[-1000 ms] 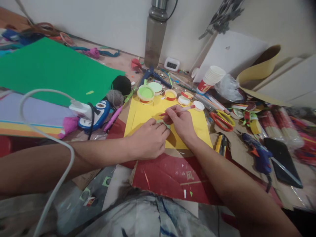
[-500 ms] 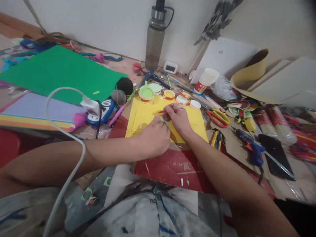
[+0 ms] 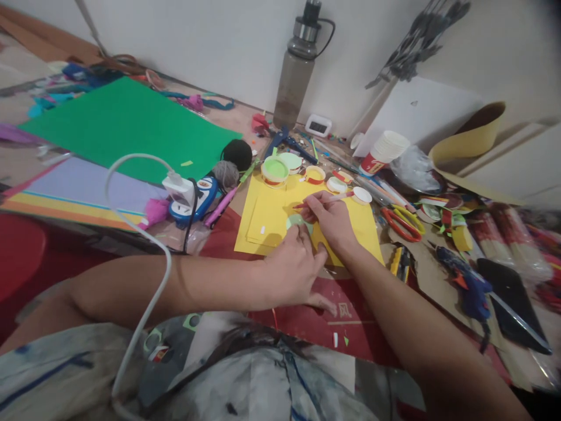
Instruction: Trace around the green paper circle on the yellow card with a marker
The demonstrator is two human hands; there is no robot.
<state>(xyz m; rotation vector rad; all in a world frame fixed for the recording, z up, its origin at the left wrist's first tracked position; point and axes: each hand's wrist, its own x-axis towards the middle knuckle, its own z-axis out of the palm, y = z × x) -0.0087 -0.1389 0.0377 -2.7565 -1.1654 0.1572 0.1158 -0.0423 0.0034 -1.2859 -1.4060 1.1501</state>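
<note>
My right hand (image 3: 331,222) is closed round a slim red pen (image 3: 339,198), whose red tip points left above the yellow paper sheets (image 3: 267,213). Just below the tip lies a pale green disc (image 3: 295,221), partly hidden by my fingers. My left hand (image 3: 293,269) rests at the lower edge of the yellow paper. Its fingers are apart, with fingertips at the disc and the thumb stretched over the red board (image 3: 315,327). Behind the hands stand short paper-cup pieces, among them one with a green inside (image 3: 275,169) and one with a yellow inside (image 3: 314,174).
To the right are scissors (image 3: 402,223), a yellow utility knife (image 3: 400,263), a glue gun (image 3: 467,280) and a dark phone (image 3: 511,298). Stacked paper cups (image 3: 385,153) and a tall bottle (image 3: 295,79) stand behind. A white cable (image 3: 164,280) loops over my left forearm.
My left hand's curled fingers have opened out, and its thumb now extends to the right. More of the pale green disc shows. The whole view has shifted slightly; the pen stays in my right hand.
</note>
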